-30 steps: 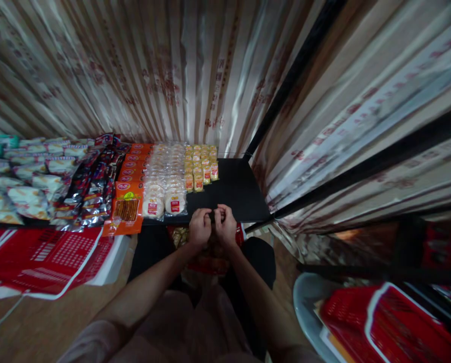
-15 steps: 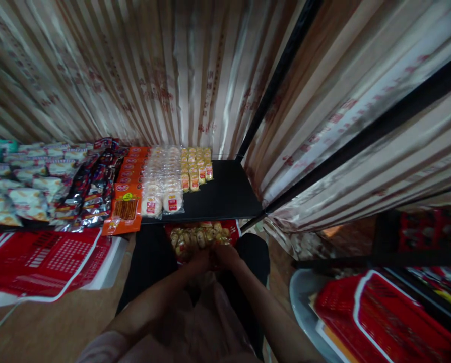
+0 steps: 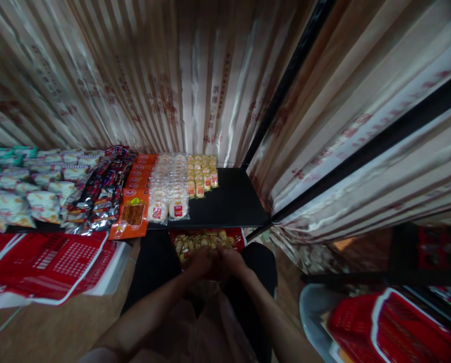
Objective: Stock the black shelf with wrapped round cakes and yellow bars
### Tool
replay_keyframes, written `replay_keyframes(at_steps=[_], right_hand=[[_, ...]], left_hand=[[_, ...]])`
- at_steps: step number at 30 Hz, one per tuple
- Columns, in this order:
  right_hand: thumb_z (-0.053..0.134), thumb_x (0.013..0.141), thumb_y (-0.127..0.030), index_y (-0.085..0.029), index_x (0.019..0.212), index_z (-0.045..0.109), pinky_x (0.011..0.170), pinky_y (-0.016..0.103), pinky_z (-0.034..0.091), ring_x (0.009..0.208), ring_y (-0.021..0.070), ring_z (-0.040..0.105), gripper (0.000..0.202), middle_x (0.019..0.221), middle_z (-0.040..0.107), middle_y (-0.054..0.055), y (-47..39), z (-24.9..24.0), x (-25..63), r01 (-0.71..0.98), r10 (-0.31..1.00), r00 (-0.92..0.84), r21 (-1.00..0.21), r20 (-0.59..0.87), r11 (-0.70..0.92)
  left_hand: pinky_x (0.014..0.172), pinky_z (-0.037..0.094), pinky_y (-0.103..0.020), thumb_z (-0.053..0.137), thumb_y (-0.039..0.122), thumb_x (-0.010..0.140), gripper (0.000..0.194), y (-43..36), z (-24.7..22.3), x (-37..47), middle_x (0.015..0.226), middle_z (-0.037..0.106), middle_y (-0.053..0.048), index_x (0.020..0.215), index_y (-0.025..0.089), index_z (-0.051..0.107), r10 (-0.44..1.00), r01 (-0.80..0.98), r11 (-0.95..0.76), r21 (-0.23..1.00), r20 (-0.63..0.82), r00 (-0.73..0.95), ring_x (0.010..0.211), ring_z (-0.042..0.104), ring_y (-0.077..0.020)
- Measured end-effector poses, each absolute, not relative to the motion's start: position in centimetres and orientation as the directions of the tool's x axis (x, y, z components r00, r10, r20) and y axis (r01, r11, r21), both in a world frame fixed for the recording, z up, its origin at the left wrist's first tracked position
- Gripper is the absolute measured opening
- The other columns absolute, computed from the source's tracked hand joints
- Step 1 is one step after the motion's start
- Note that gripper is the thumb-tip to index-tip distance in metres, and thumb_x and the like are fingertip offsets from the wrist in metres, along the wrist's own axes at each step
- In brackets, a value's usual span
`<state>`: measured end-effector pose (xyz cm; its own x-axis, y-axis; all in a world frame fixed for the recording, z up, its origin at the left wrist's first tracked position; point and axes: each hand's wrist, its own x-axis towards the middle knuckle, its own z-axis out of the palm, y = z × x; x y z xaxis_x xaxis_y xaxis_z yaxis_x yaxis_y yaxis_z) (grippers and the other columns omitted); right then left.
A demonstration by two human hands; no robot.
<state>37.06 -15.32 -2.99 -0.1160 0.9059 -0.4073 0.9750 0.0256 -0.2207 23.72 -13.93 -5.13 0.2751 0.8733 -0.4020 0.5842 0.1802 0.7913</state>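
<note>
A red bag [image 3: 239, 237] lies between my knees, below the shelf's front edge. Inside it are many small gold-wrapped snacks [image 3: 195, 242]. My left hand [image 3: 202, 262] and my right hand [image 3: 231, 259] meet over the near side of these snacks, fingers curled in and close together. Dim light and the backs of the hands hide whatever the fingers pinch. On the black shelf [image 3: 233, 201], rows of the same gold-wrapped snacks [image 3: 199, 189] stand beside clear packs of round white crackers [image 3: 178, 207].
Farther left on the shelf are orange snack packets [image 3: 132, 214], dark shiny packets [image 3: 106, 201] and white packets [image 3: 44, 204]. A red bag [image 3: 55, 262] hangs below them. Black frame bars [image 3: 285, 91] cross the curtain [image 3: 195, 75]. At lower right, a grey tub [image 3: 310, 307] holds another red bag [image 3: 406, 322].
The camera view has shifted slightly, so the scene sits a little lower and farther right. My hands stay together over the bag, with a small change in finger position.
</note>
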Motion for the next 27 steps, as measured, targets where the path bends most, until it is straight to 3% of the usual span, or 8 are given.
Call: replay_keyframes(at_steps=[4,11,18,24,27], right_hand=[[0.042,0.088,-0.03,-0.019,0.107,0.059,0.078,0.026,0.044,0.096,0.0193,0.062,0.028,0.104,0.067,0.01,-14.8,-1.9,36.8,0.938,0.966,-0.084,-0.346,-0.244,-0.005],[0.05,0.084,-0.037,-0.019,0.115,0.055,0.087,0.03,0.044,0.102,0.0208,0.058,0.036,0.11,0.064,0.008,-13.9,-1.1,35.9,0.854,0.999,0.006,-0.52,-0.042,-0.027],[0.049,0.082,-0.027,-0.016,0.122,0.049,0.09,0.037,0.044,0.106,0.0241,0.053,0.042,0.111,0.06,0.012,-13.8,-0.6,35.8,0.857,0.988,0.006,-0.51,0.155,0.076],[0.05,0.081,-0.03,-0.017,0.119,0.05,0.088,0.039,0.046,0.099,0.0239,0.055,0.041,0.105,0.059,0.011,-11.8,0.9,36.2,0.772,0.965,0.139,-0.634,0.224,0.036],[0.05,0.08,-0.032,-0.017,0.12,0.05,0.087,0.039,0.046,0.097,0.0245,0.056,0.042,0.107,0.059,0.012,-9.8,1.2,36.4,0.736,0.953,0.212,-0.676,0.215,-0.011]], left_hand=[[0.098,0.038,-0.033,0.042,0.012,0.078,0.036,-13.0,-4.6,23.8,0.116,0.062,-0.008,0.11,0.016,0.058,0.925,0.514,0.164,0.842,-0.312,0.216,0.11,0.055,-0.0196],[0.092,0.045,-0.029,0.048,0.005,0.07,0.042,-11.3,-1.6,23.5,0.11,0.063,-0.005,0.11,0.017,0.058,0.967,0.294,0.197,0.935,-0.234,0.096,0.097,0.059,-0.0151],[0.085,0.048,-0.028,0.048,0.005,0.072,0.041,-10.1,1.0,23.6,0.107,0.063,-0.007,0.111,0.017,0.057,0.992,0.292,0.082,0.953,-0.105,0.067,0.091,0.06,-0.0148],[0.08,0.052,-0.029,0.049,0.011,0.077,0.044,-8.1,2.5,24.9,0.112,0.06,-0.01,0.121,0.015,0.049,0.998,0.25,-0.009,0.968,-0.006,0.058,0.086,0.061,-0.0139],[0.085,0.051,-0.028,0.047,0.012,0.079,0.042,-7.0,2.9,25.3,0.114,0.058,-0.011,0.121,0.014,0.048,0.998,0.216,-0.048,0.975,0.04,0.038,0.095,0.06,-0.0143]])
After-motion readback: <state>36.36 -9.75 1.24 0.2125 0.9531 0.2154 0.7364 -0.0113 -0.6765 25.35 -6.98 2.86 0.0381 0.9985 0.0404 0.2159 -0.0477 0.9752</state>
